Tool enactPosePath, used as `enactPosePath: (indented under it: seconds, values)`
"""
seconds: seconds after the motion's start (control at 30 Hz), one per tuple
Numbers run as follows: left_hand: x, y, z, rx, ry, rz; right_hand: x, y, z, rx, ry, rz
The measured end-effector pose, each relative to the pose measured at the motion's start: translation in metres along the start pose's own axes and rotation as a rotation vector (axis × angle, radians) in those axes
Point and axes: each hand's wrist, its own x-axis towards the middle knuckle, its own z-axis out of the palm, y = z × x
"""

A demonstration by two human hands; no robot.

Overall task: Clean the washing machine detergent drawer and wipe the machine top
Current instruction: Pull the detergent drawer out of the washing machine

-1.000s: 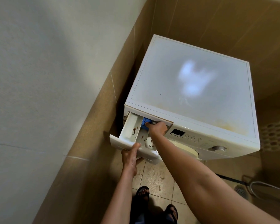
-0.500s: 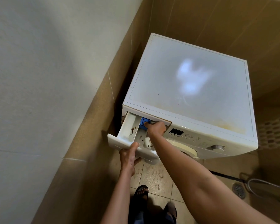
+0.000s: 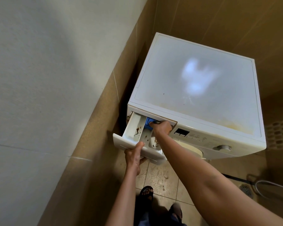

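The detergent drawer (image 3: pixel 134 128) is pulled out from the left end of the front of the washing machine (image 3: pixel 203 137), which stands in a corner with a wall (image 3: pixel 55 79) on its left. Brown stains (image 3: pixel 137 130) mark the drawer's white compartments. The left hand (image 3: pixel 134 158) holds the drawer's front panel, with the thumb over its top edge and the fingers underneath. The right hand (image 3: pixel 161 128) reaches to the far end of the drawer, with its fingers bent down onto a blue insert (image 3: pixel 147 121). I cannot tell whether it pinches the insert or only presses on it. The machine's top (image 3: pixel 194 70) is dull white, with yellowish stains along its near edge. A dial (image 3: pixel 222 147) sits at the right of the front. A sandalled foot (image 3: pixel 147 192) stands on the tiled floor (image 3: pixel 162 176) below.
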Motion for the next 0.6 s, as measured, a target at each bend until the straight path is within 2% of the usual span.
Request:
enactPosePath:
  seconds: [0.37, 0.6]
  values:
    - [0.004, -0.008, -0.001, -0.044, -0.019, 0.019, 0.006, -0.003, -0.002, 0.097, -0.101, 0.172]
    - [0.010, -0.007, -0.003, -0.015, -0.050, -0.009, 0.009, 0.000, 0.001, 0.061, -0.046, 0.123]
